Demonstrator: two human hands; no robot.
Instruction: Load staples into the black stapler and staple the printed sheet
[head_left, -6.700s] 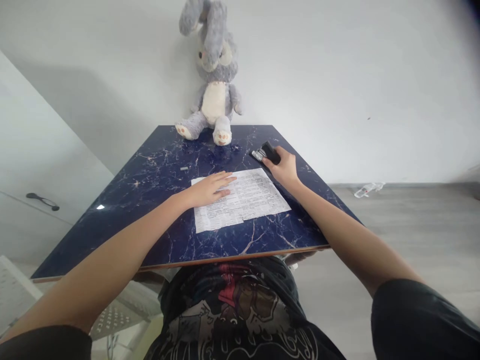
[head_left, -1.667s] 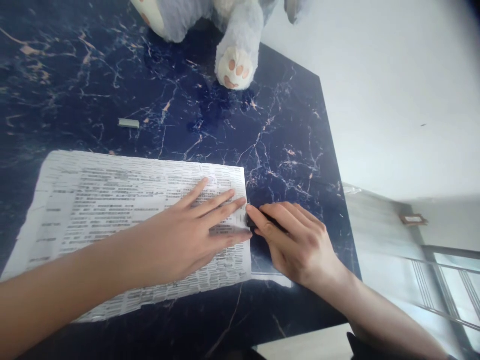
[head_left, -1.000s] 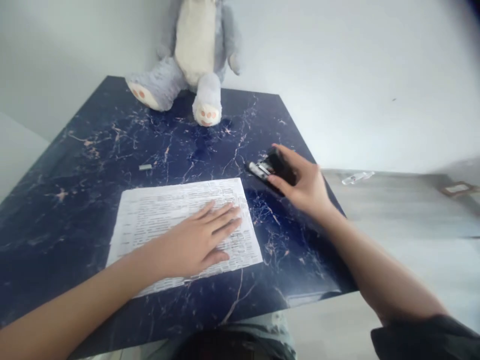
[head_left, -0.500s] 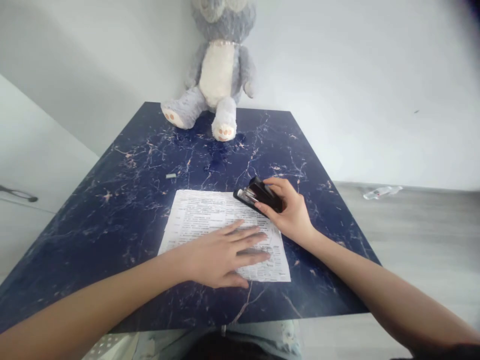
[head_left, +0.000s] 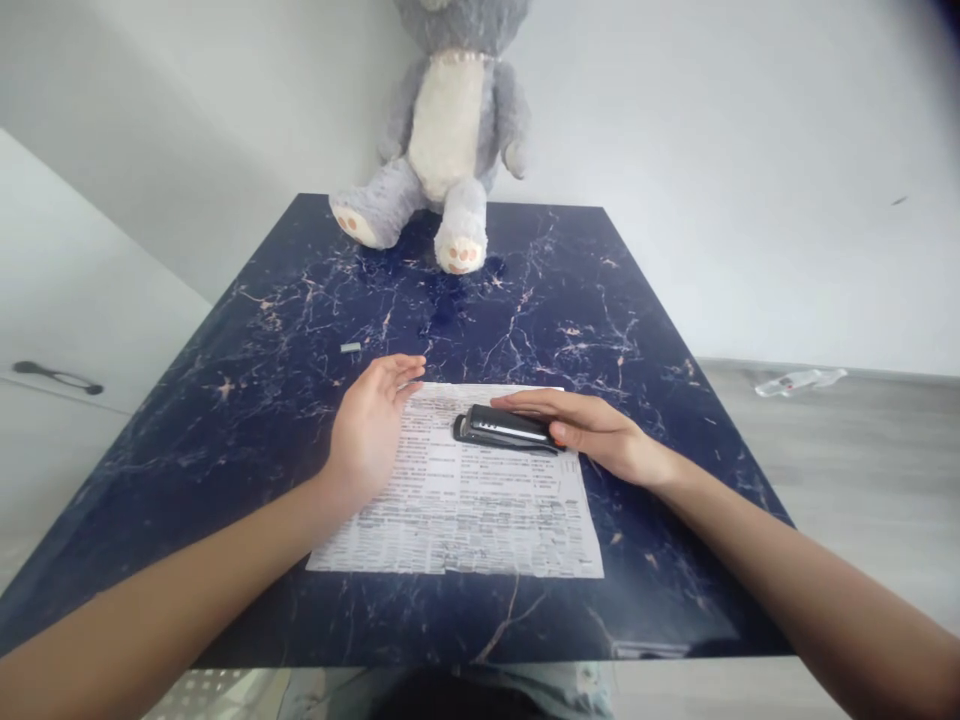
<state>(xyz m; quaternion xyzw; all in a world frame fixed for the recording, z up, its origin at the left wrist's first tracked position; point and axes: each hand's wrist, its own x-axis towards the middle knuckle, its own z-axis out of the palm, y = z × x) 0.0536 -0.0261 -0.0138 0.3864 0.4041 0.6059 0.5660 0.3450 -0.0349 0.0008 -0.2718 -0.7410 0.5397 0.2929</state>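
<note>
A black stapler (head_left: 504,428), its top down, lies over the upper part of the printed paper sheets (head_left: 480,515). My right hand (head_left: 592,432) grips the stapler's rear end from the right, thumb on the near side and fingers along the far side. At the upper left of the papers is my left hand (head_left: 371,425), fingers stretched toward the right and slightly bent, thumb by the papers' top edge. It holds nothing that I can see. The papers' left edge is partly hidden behind my left hand and wrist.
A small pale green block (head_left: 350,347) lies on the dark blue marbled table (head_left: 262,440). At the far edge sits a large grey plush toy (head_left: 450,130) against the wall. A clear plastic item (head_left: 800,382) lies on the floor to the right.
The stapler, earlier swung open with its metal inside showing, is now closed and lies over the papers. My left hand has left the middle of the papers for their upper left edge.
</note>
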